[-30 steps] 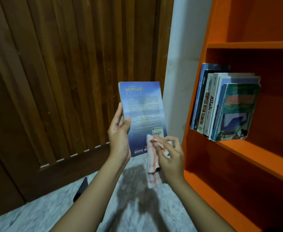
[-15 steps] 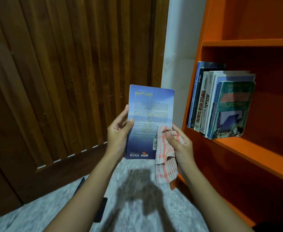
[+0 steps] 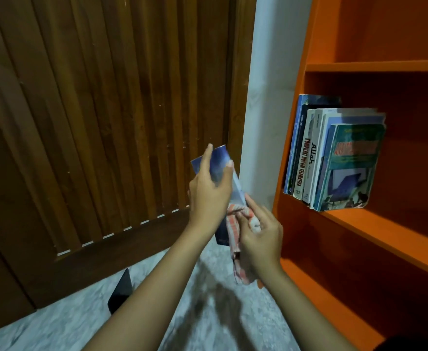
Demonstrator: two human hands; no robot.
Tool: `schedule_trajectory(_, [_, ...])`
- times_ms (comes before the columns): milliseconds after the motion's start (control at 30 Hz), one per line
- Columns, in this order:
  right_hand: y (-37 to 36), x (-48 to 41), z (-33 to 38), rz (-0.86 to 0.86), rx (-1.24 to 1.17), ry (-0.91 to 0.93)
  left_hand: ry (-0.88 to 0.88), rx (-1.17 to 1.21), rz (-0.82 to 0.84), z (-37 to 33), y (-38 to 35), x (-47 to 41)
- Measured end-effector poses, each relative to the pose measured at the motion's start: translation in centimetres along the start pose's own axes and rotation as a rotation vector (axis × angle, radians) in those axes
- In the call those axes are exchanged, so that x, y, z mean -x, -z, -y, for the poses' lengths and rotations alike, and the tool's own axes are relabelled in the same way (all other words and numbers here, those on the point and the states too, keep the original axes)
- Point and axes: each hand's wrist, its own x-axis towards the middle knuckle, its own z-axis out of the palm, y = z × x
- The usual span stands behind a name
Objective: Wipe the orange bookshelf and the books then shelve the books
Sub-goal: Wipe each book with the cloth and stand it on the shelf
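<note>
My left hand [image 3: 209, 191] grips a thin blue book [image 3: 220, 160], which is turned nearly edge-on to me, its lower half hidden behind both hands. My right hand [image 3: 260, 236] is closed on a red-and-white checked cloth [image 3: 234, 230] pressed against the book's lower part; the cloth's tail hangs below my wrist. The orange bookshelf [image 3: 375, 224] stands at the right. Several books [image 3: 334, 158] lean upright together at the left end of its middle shelf, a green-covered one in front.
A dark slatted wooden door [image 3: 106, 122] fills the left and back. A white wall strip [image 3: 263, 97] separates it from the shelf. A dark flat object [image 3: 120, 291] stands on the grey marbled floor [image 3: 55, 325] below my left forearm.
The book has rotated from facing me to nearly edge-on. My left hand has shifted over its cover, and my right hand with the cloth has stayed at its lower edge.
</note>
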Motion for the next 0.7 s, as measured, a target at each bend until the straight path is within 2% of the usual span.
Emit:
schedule_trajectory(67, [-0.4, 1.1, -0.5, 0.032, 0.087, 0.137, 0.009, -0.093, -0.026, 0.2, 0.1, -0.2])
schedule_trajectory(167, [-1.0, 2.1, -1.2, 0.044, 0.196, 0.215, 0.005, -0.194, -0.074, 1.0, 0.8, -0.3])
schedule_trajectory(300, [-1.3, 2.6, -2.0, 0.152, 0.298, 0.376, -0.007, -0.131, -0.129, 1.9, 1.9, -0.3])
schedule_trajectory(500, [-0.6, 0.7, -1.6, 0.136, 0.033, 0.159, 0.034, 0.139, -0.226, 3.0, 3.3, -0.3])
schedule_trajectory(633, [-0.4, -2.1, -0.5, -0.041, -0.161, -0.138, -0.003, 0.314, -0.243, 3.7, 3.4, 0.3])
schedule_trajectory(700, [-0.5, -3.2, 0.5, -0.102, -0.21, -0.172, -0.015, 0.356, -0.259, 3.5, 3.3, 0.3])
